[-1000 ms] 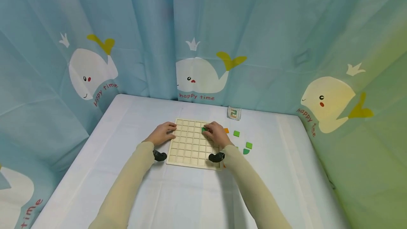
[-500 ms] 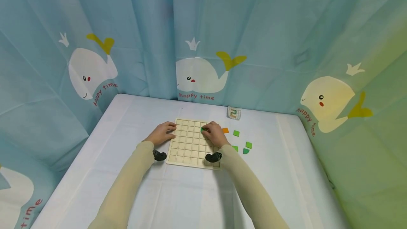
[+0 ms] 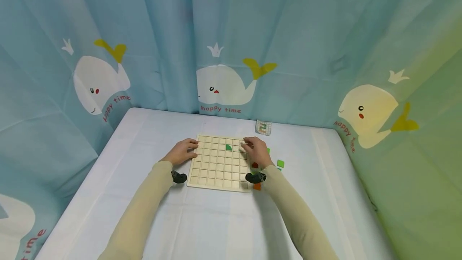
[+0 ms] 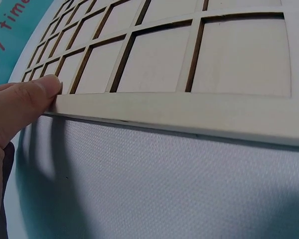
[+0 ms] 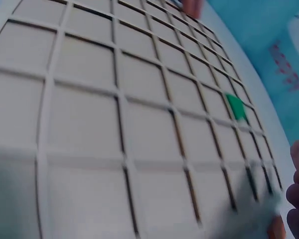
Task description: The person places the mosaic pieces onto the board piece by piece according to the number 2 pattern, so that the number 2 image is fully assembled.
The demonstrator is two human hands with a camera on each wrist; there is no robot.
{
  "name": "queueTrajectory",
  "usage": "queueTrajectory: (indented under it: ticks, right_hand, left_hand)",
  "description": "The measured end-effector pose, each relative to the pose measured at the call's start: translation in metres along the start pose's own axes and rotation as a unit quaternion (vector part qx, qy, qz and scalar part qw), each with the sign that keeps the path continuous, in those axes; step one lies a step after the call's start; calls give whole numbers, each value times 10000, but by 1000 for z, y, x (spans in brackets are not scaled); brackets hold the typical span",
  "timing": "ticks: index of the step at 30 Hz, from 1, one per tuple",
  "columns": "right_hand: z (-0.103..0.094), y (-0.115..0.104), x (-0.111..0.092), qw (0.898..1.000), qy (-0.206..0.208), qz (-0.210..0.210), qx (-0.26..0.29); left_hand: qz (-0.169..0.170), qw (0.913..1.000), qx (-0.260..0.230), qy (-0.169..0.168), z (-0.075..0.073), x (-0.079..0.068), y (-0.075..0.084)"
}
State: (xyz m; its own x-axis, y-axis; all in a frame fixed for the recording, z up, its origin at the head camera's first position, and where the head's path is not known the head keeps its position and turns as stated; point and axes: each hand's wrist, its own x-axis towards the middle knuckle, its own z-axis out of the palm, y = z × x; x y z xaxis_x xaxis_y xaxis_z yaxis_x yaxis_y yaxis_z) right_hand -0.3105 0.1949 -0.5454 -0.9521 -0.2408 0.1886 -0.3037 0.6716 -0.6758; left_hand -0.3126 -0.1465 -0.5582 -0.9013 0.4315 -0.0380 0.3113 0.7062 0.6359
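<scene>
A pale wooden grid board (image 3: 213,171) lies on the white table. One dark green quarter-round tile (image 3: 229,147) sits in a cell in its second row from the back, also visible as a blurred green patch (image 5: 235,106) in the right wrist view. My left hand (image 3: 181,151) rests at the board's left side; its thumb (image 4: 51,85) touches the rim in the left wrist view. Over the board's right edge is my right hand (image 3: 257,150), fingers loosely bent, with nothing visible between fingers and thumb. Part of the right hand is cut off in its wrist view.
Right of the board lie a red piece (image 3: 254,165), an orange piece (image 3: 257,186) and a light green square tile (image 3: 280,163). Other tiles are partly hidden by the right arm. A small card with a printed grid pattern (image 3: 263,127) lies behind. Whale-print curtains (image 3: 303,51) enclose the table.
The right hand has let go of the dark green tile, which now lies in a cell, and has moved right to the board's edge. The left hand stays at the left edge.
</scene>
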Motion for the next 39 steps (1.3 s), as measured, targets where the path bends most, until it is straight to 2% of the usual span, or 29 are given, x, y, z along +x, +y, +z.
queueTrajectory:
  ticks: [5,9,14,21,26,32,39]
  right_hand:
    - [-22,15,-7,9987,380,331,-4]
    - [-37,25,-11,9960,463,747,-177]
    - [-50,37,-15,9908,289,1276,-353]
    - [-58,51,-20,9834,-285,1629,-746]
    - [-57,59,-22,9818,-579,1596,-846]
    - [-54,64,-24,9858,-462,1205,-1075]
    - [-51,66,-25,9863,-279,1166,-1132]
  left_hand:
    - [28,10000,23,17,-2,-2,-2]
    - [51,10000,24,32,-2,-2,-2]
    - [29,10000,-20,20,-3,-1,-2]
    - [36,10000,-26,18,-3,-1,0]
    - [82,9999,-11,62,-2,-2,0]
    - [131,9999,-8,100,0,-2,1]
    - [47,10000,39,54,-1,-3,3]
